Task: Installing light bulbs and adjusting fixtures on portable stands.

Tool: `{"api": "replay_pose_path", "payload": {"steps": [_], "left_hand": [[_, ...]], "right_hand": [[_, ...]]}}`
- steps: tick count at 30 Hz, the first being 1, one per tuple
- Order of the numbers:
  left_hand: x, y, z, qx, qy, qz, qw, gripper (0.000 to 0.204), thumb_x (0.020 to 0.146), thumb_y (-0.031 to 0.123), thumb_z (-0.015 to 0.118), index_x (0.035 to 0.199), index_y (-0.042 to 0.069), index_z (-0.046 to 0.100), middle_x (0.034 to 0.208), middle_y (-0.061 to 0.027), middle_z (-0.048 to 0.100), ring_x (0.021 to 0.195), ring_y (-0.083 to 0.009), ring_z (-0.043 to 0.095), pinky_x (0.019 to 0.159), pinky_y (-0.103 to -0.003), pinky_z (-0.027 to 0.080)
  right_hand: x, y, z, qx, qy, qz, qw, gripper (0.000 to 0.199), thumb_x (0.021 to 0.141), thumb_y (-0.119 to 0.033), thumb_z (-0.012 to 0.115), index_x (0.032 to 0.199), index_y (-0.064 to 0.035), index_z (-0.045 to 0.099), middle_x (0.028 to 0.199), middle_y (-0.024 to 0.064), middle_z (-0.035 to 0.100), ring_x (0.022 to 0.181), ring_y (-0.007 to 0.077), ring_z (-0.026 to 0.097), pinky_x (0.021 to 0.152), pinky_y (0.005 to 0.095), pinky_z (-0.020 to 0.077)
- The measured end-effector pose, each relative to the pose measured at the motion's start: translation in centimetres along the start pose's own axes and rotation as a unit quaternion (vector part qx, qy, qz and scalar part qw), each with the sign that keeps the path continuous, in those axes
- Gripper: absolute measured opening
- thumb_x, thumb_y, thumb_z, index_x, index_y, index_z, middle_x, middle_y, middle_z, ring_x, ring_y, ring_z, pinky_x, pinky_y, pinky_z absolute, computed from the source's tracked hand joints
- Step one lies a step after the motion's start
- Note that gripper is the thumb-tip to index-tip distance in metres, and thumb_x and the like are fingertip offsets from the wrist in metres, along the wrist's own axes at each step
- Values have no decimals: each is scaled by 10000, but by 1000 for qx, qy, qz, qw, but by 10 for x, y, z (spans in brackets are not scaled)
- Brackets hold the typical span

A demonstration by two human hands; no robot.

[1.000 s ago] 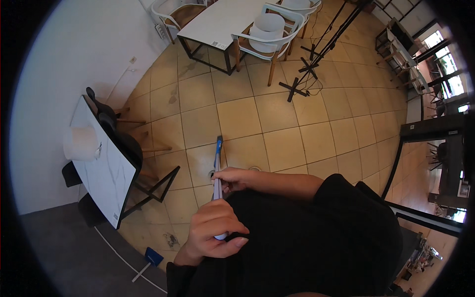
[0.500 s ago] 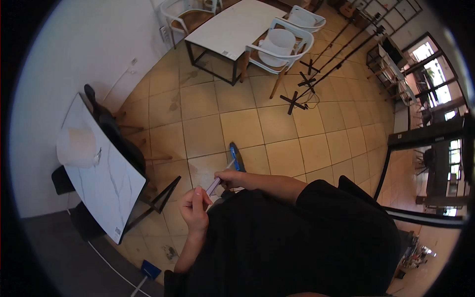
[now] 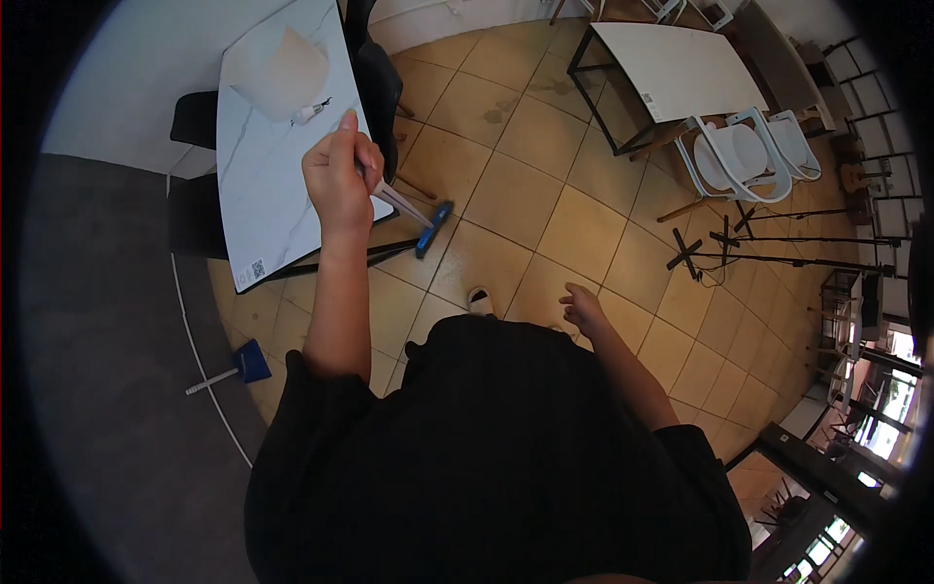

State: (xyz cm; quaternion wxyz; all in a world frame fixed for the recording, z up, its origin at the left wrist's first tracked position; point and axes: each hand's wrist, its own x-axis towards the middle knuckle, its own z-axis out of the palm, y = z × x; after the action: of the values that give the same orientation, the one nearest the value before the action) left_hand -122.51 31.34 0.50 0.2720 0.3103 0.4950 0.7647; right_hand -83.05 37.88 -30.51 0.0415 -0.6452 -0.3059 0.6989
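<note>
My left hand is wrapped round the light handle of a broom, raised in front of the marble-patterned table. The broom's handle slants down to the right from my fist, and its blue and dark head rests on the tiles beside the table's leg. Out to the right, my right hand hangs over the floor, off the broom, its fingers loosely parted with nothing in them. A blue dustpan with a pale handle lies at the lower left.
The white marble-patterned table bears a beige sheet and a small white item. Dark chairs flank it. Farther right stand another white table, white chairs and black stands with crossed feet.
My right hand has let go of the broom and swung out right; my left hand now holds it. The broom head has shifted toward the marble-patterned table, and the view has turned left.
</note>
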Motion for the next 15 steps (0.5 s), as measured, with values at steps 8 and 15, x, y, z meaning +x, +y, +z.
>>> {"api": "replay_pose_path", "payload": {"steps": [8, 15], "left_hand": [[34, 12, -23, -14, 192, 62, 979, 468, 986, 251, 541, 560, 100, 421, 463, -9, 403, 376, -74, 308, 412, -249, 206], [44, 6, -29, -54, 181, 54, 980, 451, 992, 255, 491, 575, 114, 397, 460, -6, 374, 381, -84, 288, 426, -257, 204]], "right_hand": [[3, 125, -113, -177, 165, -13, 970, 580, 890, -365, 624, 1323, 8, 521, 1056, 176, 681, 916, 273, 678, 764, 377, 544], [90, 279, -186, -310, 173, -59, 933, 515, 862, -339, 639, 1189, 58, 618, 1106, 270, 666, 1039, 345, 659, 901, 406, 519]]}}
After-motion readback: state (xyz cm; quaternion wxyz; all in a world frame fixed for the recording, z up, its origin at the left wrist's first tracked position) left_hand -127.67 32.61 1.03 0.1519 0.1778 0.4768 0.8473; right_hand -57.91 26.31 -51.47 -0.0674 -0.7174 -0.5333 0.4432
